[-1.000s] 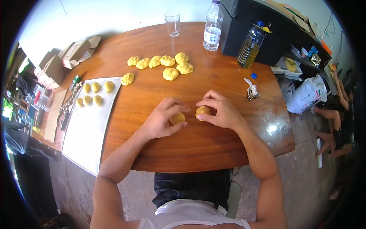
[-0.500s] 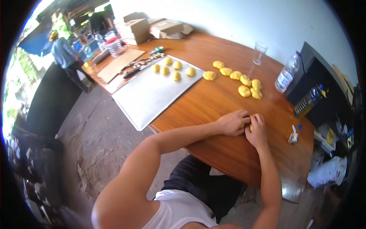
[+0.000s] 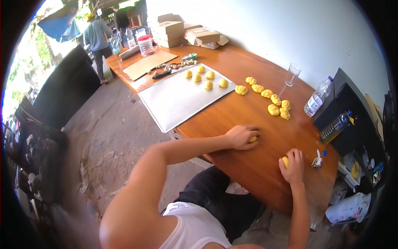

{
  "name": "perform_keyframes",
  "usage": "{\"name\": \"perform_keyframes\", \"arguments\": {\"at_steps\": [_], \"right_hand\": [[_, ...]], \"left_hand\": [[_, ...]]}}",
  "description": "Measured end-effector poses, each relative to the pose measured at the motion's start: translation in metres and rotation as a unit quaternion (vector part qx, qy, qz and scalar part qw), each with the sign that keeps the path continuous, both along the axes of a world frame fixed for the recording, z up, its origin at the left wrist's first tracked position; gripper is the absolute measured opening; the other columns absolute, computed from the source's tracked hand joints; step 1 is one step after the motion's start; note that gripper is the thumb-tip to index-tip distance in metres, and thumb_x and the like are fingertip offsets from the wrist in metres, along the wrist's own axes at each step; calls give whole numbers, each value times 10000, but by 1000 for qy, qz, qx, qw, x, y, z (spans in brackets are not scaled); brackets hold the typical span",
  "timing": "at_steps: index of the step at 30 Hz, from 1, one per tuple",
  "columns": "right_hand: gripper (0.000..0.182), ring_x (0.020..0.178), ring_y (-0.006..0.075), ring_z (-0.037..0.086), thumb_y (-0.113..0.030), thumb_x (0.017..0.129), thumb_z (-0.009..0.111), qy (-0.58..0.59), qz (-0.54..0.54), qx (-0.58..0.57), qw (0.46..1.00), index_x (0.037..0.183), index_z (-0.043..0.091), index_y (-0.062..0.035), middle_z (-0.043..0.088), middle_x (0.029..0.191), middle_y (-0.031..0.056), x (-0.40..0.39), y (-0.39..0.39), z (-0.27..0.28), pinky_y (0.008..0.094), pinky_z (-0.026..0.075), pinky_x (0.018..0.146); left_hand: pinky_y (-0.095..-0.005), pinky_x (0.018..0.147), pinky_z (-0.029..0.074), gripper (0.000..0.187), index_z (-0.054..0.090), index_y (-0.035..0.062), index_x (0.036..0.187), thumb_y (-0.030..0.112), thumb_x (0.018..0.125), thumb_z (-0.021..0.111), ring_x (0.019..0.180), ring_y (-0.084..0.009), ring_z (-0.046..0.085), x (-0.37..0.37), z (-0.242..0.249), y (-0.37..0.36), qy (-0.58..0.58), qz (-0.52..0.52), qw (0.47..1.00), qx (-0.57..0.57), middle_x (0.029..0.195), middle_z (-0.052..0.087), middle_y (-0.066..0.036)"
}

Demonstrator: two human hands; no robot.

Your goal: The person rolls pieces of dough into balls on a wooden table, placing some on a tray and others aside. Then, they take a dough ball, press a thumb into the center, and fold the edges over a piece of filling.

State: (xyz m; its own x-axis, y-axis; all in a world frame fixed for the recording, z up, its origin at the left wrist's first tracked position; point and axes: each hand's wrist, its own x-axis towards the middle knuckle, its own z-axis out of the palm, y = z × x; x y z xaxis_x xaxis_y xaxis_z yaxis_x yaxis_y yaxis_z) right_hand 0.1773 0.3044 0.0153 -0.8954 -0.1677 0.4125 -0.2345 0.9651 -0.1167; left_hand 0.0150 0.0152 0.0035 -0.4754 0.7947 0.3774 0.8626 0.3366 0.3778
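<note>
My left hand is on the wooden table, fingers curled over a piece of yellow dough that shows at its fingertips. To the right and nearer the table's front edge, my right hand is wrapped round another piece of yellow dough, partly hidden by the fingers. Beyond them a row of rough dough lumps lies on the wood. Several smooth dough balls sit on the far end of a silver baking tray.
A drinking glass, a plastic water bottle and an oil bottle stand at the right. Cardboard boxes, a red-lidded jar and a knife are farther back. Two people are in the background.
My hands were together around dough; now they are apart, each with a piece. The left hand has moved left, the right hand right and nearer. The view has shifted.
</note>
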Motion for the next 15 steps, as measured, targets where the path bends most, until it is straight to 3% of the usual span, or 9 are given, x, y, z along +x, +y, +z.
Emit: {"name": "perform_keyframes", "arguments": {"at_steps": [2, 5, 10, 11, 15], "right_hand": [[439, 1192, 423, 567, -134, 867, 739, 63, -10, -57, 996, 1277, 651, -5, 579, 1277, 217, -36, -6, -19, 507, 487, 1014], [435, 1287, 430, 554, -128, 881, 725, 32, -7, -133, 991, 1290, 651, 1, 584, 1367, 228, -56, -31, -26, 499, 474, 1088], [372, 1381, 406, 541, -96, 937, 677, -14, 68, -137, 988, 1299, 667, -13, 592, 1450, 225, 10, -52, -11, 466, 444, 1168], [362, 1347, 404, 568, -86, 942, 676, -9, 71, -136, 988, 1295, 666, -7, 602, 1435, 218, 24, -48, -11, 462, 472, 1140], [349, 1313, 407, 594, -103, 935, 694, 17, 54, -123, 991, 1270, 672, -5, 631, 1395, 214, 35, -21, -17, 457, 501, 1109]], "left_hand": [[-460, 1088, 513, 439, 700, 30, 1290, 302, 946, 685, 1328, -389, 592, -12, -22, 43, 30, -43, 997, 51, 1426, 631, -217], [-455, 1125, 485, 417, 711, 30, 1272, 292, 948, 683, 1365, -393, 564, 1, -22, 71, 4, -79, 996, 41, 1443, 624, -202], [-439, 1068, 538, 384, 699, 107, 1328, 234, 966, 684, 1335, -353, 605, 31, -9, -3, -12, -129, 990, 56, 1456, 631, -146], [-421, 1009, 576, 393, 685, 134, 1358, 220, 974, 684, 1280, -332, 649, 36, -3, -21, -36, -78, 996, 10, 1443, 643, -138], [-445, 971, 588, 391, 707, 103, 1305, 274, 954, 704, 1190, -355, 693, 20, -3, -35, -27, 35, 998, 54, 1380, 679, -142]]}}
